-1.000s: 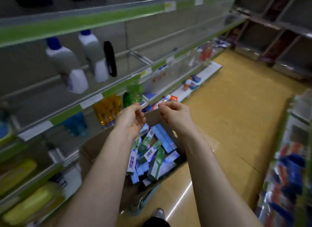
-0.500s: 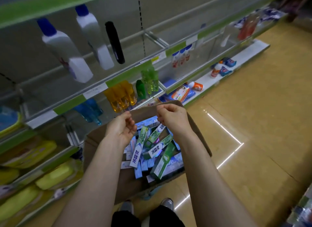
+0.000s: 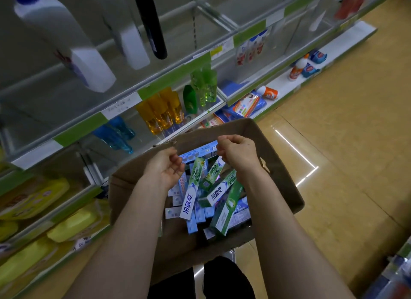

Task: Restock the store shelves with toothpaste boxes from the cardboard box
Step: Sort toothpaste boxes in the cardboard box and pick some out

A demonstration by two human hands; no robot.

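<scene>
An open brown cardboard box sits low in front of me, beside the store shelves. Inside lies a loose heap of toothpaste boxes, green-and-white and pale blue ones, crossed over each other. My left hand hovers over the heap's left side with its fingers curled in and nothing visible in them. My right hand hangs over the far right part of the heap, also curled and holding nothing I can see. Neither hand touches a toothpaste box.
White bottles lie on the upper shelf. Orange bottles, green bottles and blue bottles stand on the shelf below. Yellow packs fill the lower left shelves. Tan floor stretches to the right.
The view has tilted down and nearer to the box. Both hands have come off the box's far flap and now hover a little farther apart over the toothpaste boxes.
</scene>
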